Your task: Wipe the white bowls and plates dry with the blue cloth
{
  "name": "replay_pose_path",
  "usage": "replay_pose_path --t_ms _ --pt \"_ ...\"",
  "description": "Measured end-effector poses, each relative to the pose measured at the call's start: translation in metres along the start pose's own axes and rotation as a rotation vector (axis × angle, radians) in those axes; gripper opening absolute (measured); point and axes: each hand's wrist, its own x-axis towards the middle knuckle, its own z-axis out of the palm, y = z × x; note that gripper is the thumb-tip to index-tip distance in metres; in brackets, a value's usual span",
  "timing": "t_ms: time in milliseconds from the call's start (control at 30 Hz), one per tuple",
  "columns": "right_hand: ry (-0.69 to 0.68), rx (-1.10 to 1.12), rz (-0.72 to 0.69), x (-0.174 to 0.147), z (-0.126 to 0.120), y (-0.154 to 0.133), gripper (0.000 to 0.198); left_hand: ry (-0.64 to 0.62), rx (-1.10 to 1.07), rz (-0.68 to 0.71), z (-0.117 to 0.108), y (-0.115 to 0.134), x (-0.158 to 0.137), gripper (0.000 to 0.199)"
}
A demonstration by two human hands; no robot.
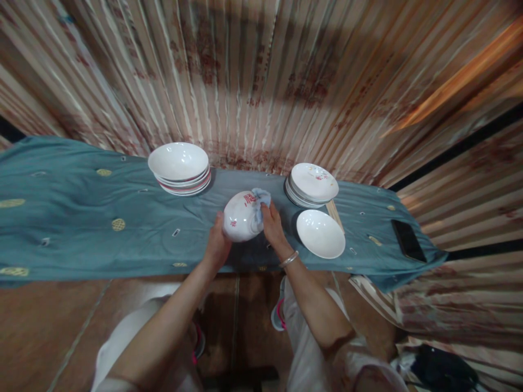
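A white bowl [239, 220] with red characters is tilted on its side above the cloth, its outside and foot facing me and to the right. My left hand [218, 242] grips its rim from the left, fingers mostly hidden behind it. A pale blue cloth [261, 201] is pressed against the bowl's base by my right hand [272, 223], whose fingers are closed on it. On my right wrist sits a silver bangle [289, 259].
Stacked bowls [180, 163] stand at the left back. At the right are stacked plates [314, 182], a single white bowl [321, 234], wooden chopsticks [335, 215] and a black phone [408, 239]. A blue-green tablecloth [143, 239] covers the narrow table; a curtain [245, 81] hangs behind.
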Motion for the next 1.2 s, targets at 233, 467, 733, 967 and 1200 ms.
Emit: replay_pose_path --t_ms 233,467,733,967,1200 --pt "0.009 0.225 0.071 0.001 0.003 -0.002 0.045 0.035 0.004 0.067 0.007 0.002 -0.002 0.044" --pt "0.02 0.291 0.108 0.0 0.008 0.007 0.048 0.071 -0.056 0.045 0.015 0.008 -0.01 0.044" --pt "0.039 0.309 0.161 -0.005 0.015 0.016 0.049 0.106 -0.093 0.011 0.014 0.009 -0.011 0.048" --pt "0.075 0.304 0.168 -0.012 0.02 0.023 0.054 0.114 -0.119 -0.041 0.013 0.011 -0.013 0.052" --pt "0.072 0.24 0.186 -0.02 0.019 0.029 0.057 0.087 -0.153 -0.125 0.0 0.007 -0.009 0.054"
